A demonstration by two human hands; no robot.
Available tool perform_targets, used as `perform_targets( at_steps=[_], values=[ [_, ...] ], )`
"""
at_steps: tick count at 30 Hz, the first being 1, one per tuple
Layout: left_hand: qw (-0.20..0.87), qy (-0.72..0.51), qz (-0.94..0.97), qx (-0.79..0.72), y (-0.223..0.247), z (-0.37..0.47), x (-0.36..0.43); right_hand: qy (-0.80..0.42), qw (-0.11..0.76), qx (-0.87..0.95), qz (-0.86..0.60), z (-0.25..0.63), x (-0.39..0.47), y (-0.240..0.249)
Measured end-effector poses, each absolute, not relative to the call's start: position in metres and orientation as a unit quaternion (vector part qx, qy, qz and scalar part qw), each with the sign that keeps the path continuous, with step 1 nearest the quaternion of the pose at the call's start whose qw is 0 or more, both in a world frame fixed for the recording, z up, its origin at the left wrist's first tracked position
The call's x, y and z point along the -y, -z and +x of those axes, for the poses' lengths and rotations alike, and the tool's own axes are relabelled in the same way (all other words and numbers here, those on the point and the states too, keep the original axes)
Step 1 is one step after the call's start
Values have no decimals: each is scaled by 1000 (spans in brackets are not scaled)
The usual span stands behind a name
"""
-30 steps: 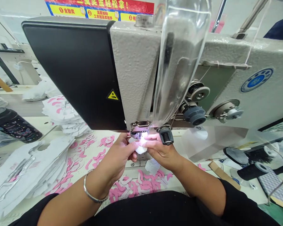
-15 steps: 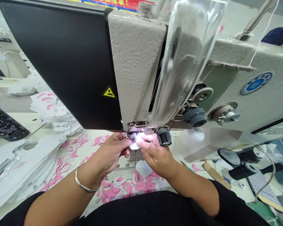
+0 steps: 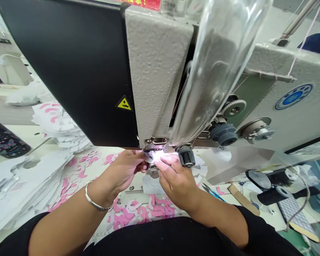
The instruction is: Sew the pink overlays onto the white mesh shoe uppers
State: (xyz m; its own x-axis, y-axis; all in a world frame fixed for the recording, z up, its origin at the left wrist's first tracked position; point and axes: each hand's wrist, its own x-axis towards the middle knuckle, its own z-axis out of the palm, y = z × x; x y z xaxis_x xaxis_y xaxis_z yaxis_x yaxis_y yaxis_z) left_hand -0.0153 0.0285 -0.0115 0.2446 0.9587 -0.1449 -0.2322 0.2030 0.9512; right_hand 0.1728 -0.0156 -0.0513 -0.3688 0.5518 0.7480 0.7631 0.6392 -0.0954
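A grey sewing machine point(image 3: 157, 71) fills the upper middle, its lamp glaring on the needle area. Right under the needle, both hands grip a small white fabric piece point(image 3: 156, 156), partly washed out by the light. My left hand point(image 3: 129, 167) pinches its left edge between thumb and fingers, a silver bangle on the wrist. From the right, my right hand point(image 3: 178, 177) presses its fingers together on the same piece. White textured fabric point(image 3: 151, 185) hangs below the machine bed, between the hands. The needle tip and the undersides of the fingers are hidden.
Pink and white curved cutouts point(image 3: 138, 211) lie heaped in front and to the left. Stacks of white sheets point(image 3: 50, 177) and a dark patterned bottle point(image 3: 8, 138) stand left. Blue-handled scissors point(image 3: 214, 192), a cardboard strip point(image 3: 244, 200) and black thread spools point(image 3: 273, 195) lie right.
The white textured fabric below the bed has shifted left, and more of the scissors shows beside my right arm. Both hands keep hold near the needle; the camera view has moved slightly.
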Motion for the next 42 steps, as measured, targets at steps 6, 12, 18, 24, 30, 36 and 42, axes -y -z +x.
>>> perform_targets(
  at_steps=[6,12,18,24,30,36,42],
  values=[
    [654,-457,441,-410,11,-15,-28,143,389,816,-402,173,15,48],
    [647,-447,462,-410,9,-15,-24,135,397,817,-396,173,16,46],
    [595,-467,475,-450,14,-22,-11,125,387,821,-401,175,16,43],
    [520,-298,581,-551,47,-37,11,105,374,826,-409,178,16,43],
    [609,-301,554,-482,52,-42,23,54,347,837,-420,179,13,28],
    [648,-374,500,-436,16,-30,20,62,338,844,-411,190,12,9],
    [648,-402,453,-461,-4,-15,3,129,467,808,-335,209,28,17]
  ],
)
